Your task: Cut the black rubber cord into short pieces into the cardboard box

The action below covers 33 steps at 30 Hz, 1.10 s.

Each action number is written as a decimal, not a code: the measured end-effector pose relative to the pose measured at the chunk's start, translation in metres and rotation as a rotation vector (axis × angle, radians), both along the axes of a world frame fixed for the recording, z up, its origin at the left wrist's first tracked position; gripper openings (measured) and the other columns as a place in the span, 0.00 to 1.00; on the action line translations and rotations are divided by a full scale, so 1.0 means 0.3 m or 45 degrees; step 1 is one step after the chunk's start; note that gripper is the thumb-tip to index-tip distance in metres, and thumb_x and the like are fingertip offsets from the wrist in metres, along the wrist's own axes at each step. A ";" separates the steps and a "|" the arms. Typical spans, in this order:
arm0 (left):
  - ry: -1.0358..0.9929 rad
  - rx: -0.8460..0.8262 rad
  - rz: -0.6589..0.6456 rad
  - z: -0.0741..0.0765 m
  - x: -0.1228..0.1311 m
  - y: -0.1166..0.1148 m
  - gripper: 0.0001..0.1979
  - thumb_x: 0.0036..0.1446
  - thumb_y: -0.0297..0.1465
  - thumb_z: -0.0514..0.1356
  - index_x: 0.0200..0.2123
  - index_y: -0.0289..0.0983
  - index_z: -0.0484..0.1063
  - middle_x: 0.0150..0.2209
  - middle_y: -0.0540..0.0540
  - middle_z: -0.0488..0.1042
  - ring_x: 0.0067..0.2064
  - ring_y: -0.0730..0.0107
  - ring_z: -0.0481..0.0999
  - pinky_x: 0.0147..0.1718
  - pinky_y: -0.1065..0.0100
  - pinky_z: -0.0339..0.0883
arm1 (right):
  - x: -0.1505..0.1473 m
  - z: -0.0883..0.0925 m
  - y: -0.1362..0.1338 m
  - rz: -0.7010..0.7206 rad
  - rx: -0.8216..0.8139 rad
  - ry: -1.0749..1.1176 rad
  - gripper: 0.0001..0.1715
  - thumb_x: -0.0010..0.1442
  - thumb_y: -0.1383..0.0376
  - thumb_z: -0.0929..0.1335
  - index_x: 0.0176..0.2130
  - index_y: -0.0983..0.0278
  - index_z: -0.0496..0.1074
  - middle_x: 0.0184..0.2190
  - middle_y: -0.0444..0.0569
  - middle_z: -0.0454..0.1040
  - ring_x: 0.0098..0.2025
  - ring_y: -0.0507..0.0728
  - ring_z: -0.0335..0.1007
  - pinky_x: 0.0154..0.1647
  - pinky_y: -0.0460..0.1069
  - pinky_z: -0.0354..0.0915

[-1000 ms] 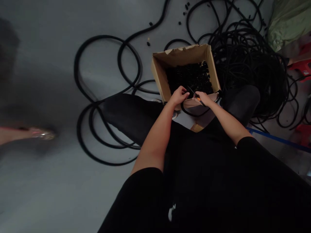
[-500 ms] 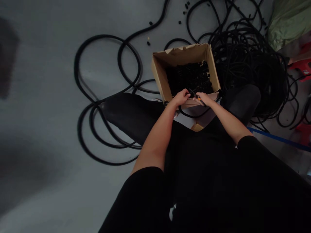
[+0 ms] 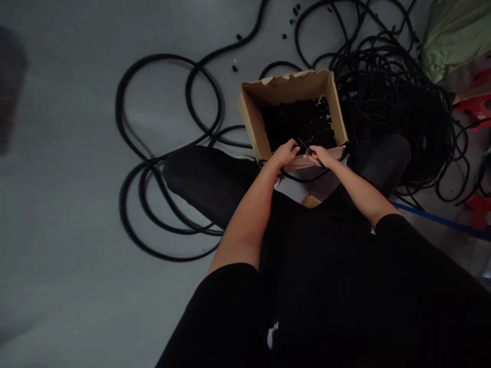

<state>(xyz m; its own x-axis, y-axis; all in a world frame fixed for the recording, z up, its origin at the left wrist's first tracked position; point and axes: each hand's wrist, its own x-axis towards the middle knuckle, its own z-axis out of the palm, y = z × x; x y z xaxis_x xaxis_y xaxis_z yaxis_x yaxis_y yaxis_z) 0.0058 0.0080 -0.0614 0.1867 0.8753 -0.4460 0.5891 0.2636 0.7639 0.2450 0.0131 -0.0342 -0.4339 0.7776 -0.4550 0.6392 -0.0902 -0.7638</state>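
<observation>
Two loops of thick black rubber hose (image 3: 117, 110) lie on the grey floor (image 3: 57, 214) at far left. Next comes a seated person's black-trousered left knee (image 3: 203, 176), and the open brown cardboard box (image 3: 286, 86) sits just ahead of the legs, seemingly to keep it within easy reach. Above it, the left hand (image 3: 286, 153) curls around a thin black strip (image 3: 303, 146), almost meeting the right hand (image 3: 321, 155), which pinches a small orange-marked tool (image 3: 314, 156). Small black plastic pieces (image 3: 299, 122) fill the box. Further right, a tangled black hose heap (image 3: 387, 97) crowds the box, near a pale green sack (image 3: 454, 41).
</observation>
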 end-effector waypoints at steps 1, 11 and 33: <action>-0.015 0.006 -0.006 0.002 0.001 0.000 0.07 0.71 0.38 0.66 0.48 0.43 0.77 0.44 0.41 0.82 0.50 0.50 0.80 0.61 0.52 0.75 | -0.006 0.000 0.003 -0.007 -0.017 0.016 0.28 0.68 0.41 0.80 0.42 0.58 0.73 0.32 0.43 0.72 0.39 0.59 0.70 0.44 0.52 0.68; -0.267 -0.131 0.017 0.020 -0.008 0.003 0.20 0.78 0.48 0.67 0.35 0.45 0.70 0.28 0.49 0.70 0.35 0.60 0.68 0.41 0.61 0.64 | -0.042 0.106 0.031 -0.004 -0.025 -0.110 0.11 0.66 0.57 0.76 0.37 0.60 0.76 0.29 0.44 0.76 0.38 0.59 0.74 0.43 0.50 0.68; -0.337 -0.219 0.241 0.023 -0.007 0.022 0.16 0.80 0.38 0.67 0.38 0.43 0.69 0.28 0.54 0.70 0.29 0.70 0.68 0.33 0.68 0.65 | -0.002 0.077 0.038 -0.047 0.073 -0.128 0.11 0.63 0.56 0.76 0.36 0.61 0.79 0.29 0.46 0.78 0.39 0.59 0.75 0.44 0.50 0.65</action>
<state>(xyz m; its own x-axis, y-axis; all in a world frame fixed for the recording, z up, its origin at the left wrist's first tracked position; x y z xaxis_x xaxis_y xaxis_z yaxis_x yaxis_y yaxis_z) 0.0036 0.0147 -0.0547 0.1569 0.8219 -0.5475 0.3058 0.4867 0.8183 0.2443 0.0246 -0.0112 -0.3592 0.8181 -0.4492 0.7098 -0.0731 -0.7006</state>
